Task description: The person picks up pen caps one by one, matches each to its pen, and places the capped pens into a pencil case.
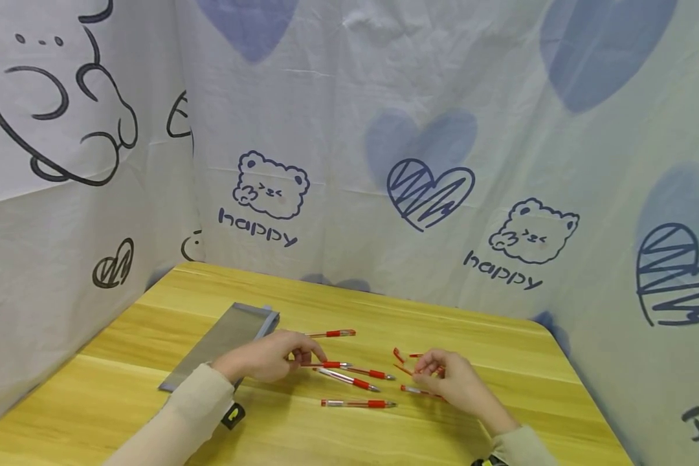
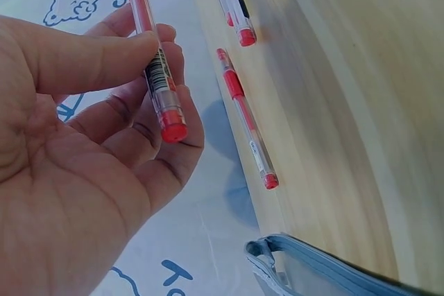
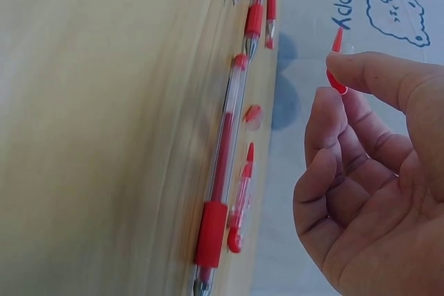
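My left hand point(image 1: 270, 357) pinches a red gel pen point(image 2: 161, 77) between thumb and fingers, near its barcoded rear end. In the head view, this pen's metal tip points right, uncapped. My right hand point(image 1: 453, 383) pinches a small red pen cap point(image 3: 336, 82) between thumb and index finger, raised off the table in the right wrist view. Between the hands lie several uncapped red pens, among them one point(image 1: 358, 404) nearest me and one point(image 1: 349, 380) slanting behind it. Another pen point(image 3: 220, 164) lies below my right hand, beside loose red caps point(image 3: 240, 206).
A grey zip pouch point(image 1: 210, 349) lies flat at the left, partly under my left forearm. Behind the left hand lies a separate red pen point(image 1: 338, 333). The yellow wood-grain table point(image 1: 460, 330) meets printed cloth point(image 1: 349, 162) at its back and sides.
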The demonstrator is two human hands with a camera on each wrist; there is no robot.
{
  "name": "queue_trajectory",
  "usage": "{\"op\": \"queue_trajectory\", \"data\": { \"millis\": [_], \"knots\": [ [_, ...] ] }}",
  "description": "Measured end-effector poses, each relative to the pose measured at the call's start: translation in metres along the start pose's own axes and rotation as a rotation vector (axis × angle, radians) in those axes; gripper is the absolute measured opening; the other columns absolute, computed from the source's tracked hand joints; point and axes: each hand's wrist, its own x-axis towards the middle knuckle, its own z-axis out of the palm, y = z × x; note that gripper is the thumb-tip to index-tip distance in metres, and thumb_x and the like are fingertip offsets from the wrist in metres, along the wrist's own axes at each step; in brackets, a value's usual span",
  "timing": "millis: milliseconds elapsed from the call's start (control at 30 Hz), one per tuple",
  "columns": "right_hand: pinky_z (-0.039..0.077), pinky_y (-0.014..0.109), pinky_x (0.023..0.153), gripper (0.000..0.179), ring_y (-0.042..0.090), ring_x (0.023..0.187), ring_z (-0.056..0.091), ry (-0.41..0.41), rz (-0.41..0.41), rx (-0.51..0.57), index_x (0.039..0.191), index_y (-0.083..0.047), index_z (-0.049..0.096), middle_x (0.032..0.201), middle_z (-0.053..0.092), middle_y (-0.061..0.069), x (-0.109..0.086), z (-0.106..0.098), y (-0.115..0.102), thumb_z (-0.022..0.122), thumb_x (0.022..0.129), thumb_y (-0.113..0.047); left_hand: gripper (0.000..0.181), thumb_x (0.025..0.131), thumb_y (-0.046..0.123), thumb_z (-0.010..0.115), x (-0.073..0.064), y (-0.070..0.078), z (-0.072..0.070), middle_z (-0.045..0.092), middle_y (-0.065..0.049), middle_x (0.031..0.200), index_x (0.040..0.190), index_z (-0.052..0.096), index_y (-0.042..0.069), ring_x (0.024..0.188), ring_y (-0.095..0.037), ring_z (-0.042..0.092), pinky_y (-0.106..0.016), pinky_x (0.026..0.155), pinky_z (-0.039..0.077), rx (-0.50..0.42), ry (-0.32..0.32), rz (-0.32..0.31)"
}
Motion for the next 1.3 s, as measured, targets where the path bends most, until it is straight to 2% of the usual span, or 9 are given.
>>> {"op": "queue_trajectory", "data": {
  "millis": [467, 800, 933, 1133, 1300],
  "knots": [
    [0.049, 0.023, 0.067, 0.018, 0.011, 0.079, 0.060, -0.077, -0.042, 0.028, 0.102, -0.009, 0.073, 0.091, 0.069, 0.001, -0.003, 0.013, -0.018, 0.081, 0.097, -0.024, 0.061, 0.093, -0.021, 0.050, 0.002, 0.009, 0.003, 0.071, -0.006, 0.105, 0.124, 0.077, 0.023, 0.094, -0.014, 0.062, -0.027, 0.085, 0.053, 0.008, 0.004, 0.025],
    [0.050, 0.022, 0.066, 0.017, 0.008, 0.080, 0.059, -0.115, -0.089, 0.070, 0.103, -0.006, 0.073, 0.092, 0.068, 0.002, -0.005, 0.019, -0.024, 0.080, 0.097, -0.019, 0.058, 0.091, -0.019, 0.054, 0.005, 0.016, 0.005, 0.072, -0.003, 0.107, 0.123, 0.077, 0.023, 0.094, -0.006, 0.061, -0.027, 0.087, 0.054, 0.028, 0.004, 0.067],
    [0.049, 0.022, 0.066, 0.015, 0.008, 0.079, 0.059, -0.121, -0.095, 0.062, 0.102, -0.007, 0.072, 0.091, 0.067, 0.002, -0.003, 0.024, -0.027, 0.080, 0.097, -0.019, 0.056, 0.093, -0.018, 0.055, 0.005, 0.018, 0.006, 0.071, 0.000, 0.105, 0.123, 0.077, 0.024, 0.093, -0.005, 0.059, -0.027, 0.087, 0.054, 0.038, 0.002, 0.088],
    [0.047, 0.022, 0.063, 0.013, 0.008, 0.074, 0.057, -0.156, -0.109, 0.056, 0.100, -0.010, 0.072, 0.088, 0.065, 0.001, -0.002, 0.030, -0.030, 0.080, 0.098, -0.021, 0.057, 0.091, -0.021, 0.052, 0.003, 0.022, 0.009, 0.072, -0.003, 0.106, 0.121, 0.077, 0.021, 0.092, -0.005, 0.059, -0.026, 0.086, 0.054, 0.032, -0.007, 0.098],
    [0.046, 0.023, 0.062, 0.013, 0.007, 0.071, 0.055, -0.147, -0.108, 0.044, 0.100, -0.011, 0.072, 0.088, 0.065, 0.000, -0.002, 0.033, -0.034, 0.081, 0.096, -0.021, 0.057, 0.091, -0.021, 0.052, 0.003, 0.026, 0.010, 0.072, 0.002, 0.106, 0.122, 0.077, 0.019, 0.093, -0.003, 0.060, -0.025, 0.086, 0.055, 0.045, -0.004, 0.112]
  ]
}}
